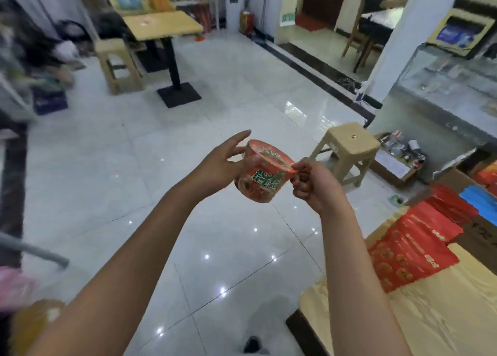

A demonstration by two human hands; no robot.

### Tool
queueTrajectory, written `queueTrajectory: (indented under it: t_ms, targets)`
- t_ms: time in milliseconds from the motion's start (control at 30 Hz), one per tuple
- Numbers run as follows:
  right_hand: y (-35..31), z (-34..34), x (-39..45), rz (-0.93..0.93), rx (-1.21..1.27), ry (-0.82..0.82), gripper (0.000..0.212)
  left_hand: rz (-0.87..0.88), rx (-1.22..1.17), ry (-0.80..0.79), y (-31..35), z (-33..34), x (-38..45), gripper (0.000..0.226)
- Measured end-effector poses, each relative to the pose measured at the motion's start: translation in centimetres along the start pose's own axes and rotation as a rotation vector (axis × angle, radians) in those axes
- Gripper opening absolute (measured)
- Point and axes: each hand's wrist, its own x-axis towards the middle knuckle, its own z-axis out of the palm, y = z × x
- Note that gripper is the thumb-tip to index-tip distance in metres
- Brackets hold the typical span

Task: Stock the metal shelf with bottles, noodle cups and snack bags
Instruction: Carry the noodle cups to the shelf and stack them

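An orange-red noodle cup [262, 176] with green lettering hangs tilted in mid-air above the white tiled floor, its lid facing up and away. My left hand [220, 160] touches the cup's left side with straight, spread fingers. My right hand [313, 185] pinches the cup's rim at its right edge with curled fingers. Red snack bags [411, 250] lie in a row on the wooden table at the right. A metal shelf edge [10, 94] shows blurred at the far left.
A beige plastic stool [349, 151] stands just beyond the cup to the right, another stool [119, 65] by a wooden table [161, 23] at the back. A glass counter [451, 86] fills the right side. Open cartons [403, 156] sit on the floor near it.
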Motion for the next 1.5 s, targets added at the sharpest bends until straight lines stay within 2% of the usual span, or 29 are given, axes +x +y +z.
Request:
queueTrajectory:
  t_ms: [133, 233, 300, 467, 667, 800, 867, 967, 1067, 1200, 1433, 1500]
  targets:
    - [-1.4, 10.8, 0.7, 0.002, -0.174, -0.203, 0.02, -0.008, -0.063, 0.176, -0.8, -8.7, -4.0, 0.069]
    - [-1.1, 20.2, 0.0, -0.035, -0.266, -0.369, 0.017, 0.013, -0.117, 0.358, -1.7, -15.3, -8.7, 0.047]
    - [-0.3, 26.8, -1.2, -0.078, -0.305, -0.476, 0.014, 0.029, -0.141, 0.516, -2.3, -19.8, -12.3, 0.041]
    - [3.8, 42.2, -6.2, -0.141, -0.378, -0.62, 0.022, 0.069, -0.171, 0.841, -3.4, -29.8, -22.7, 0.045]
    - [10.8, 58.0, -14.8, -0.163, -0.473, -0.846, 0.019, 0.105, -0.112, 1.189, -3.3, -39.6, -36.5, 0.047]
    - [14.5, 65.8, -21.2, -0.333, -0.483, -1.043, 0.023, 0.084, -0.08, 1.373, -2.8, -44.5, -44.2, 0.045]
    - [15.9, 68.9, -23.5, -0.451, -0.508, -1.083, 0.019, 0.088, -0.05, 1.455, -2.7, -46.3, -47.3, 0.044]
    - [18.2, 73.8, -26.6, -0.521, -0.513, -1.161, 0.019, 0.084, 0.006, 1.584, -2.3, -48.8, -51.7, 0.041]
    - [20.1, 77.3, -29.2, -0.518, -0.507, -1.244, 0.023, 0.087, 0.064, 1.711, -1.8, -50.7, -54.9, 0.034]
    - [22.3, 81.8, -31.7, -0.453, -0.51, -1.365, 0.023, 0.053, 0.178, 1.838, -1.0, -53.4, -58.2, 0.049]
    - [26.2, 92.0, -34.8, -0.502, -0.519, -1.622, 0.022, -0.019, 0.424, 2.001, 1.7, -60.7, -62.5, 0.034]
    - [26.8, 95.0, -35.4, -0.543, -0.596, -1.725, 0.021, -0.094, 0.529, 2.084, 2.5, -63.4, -63.4, 0.029]
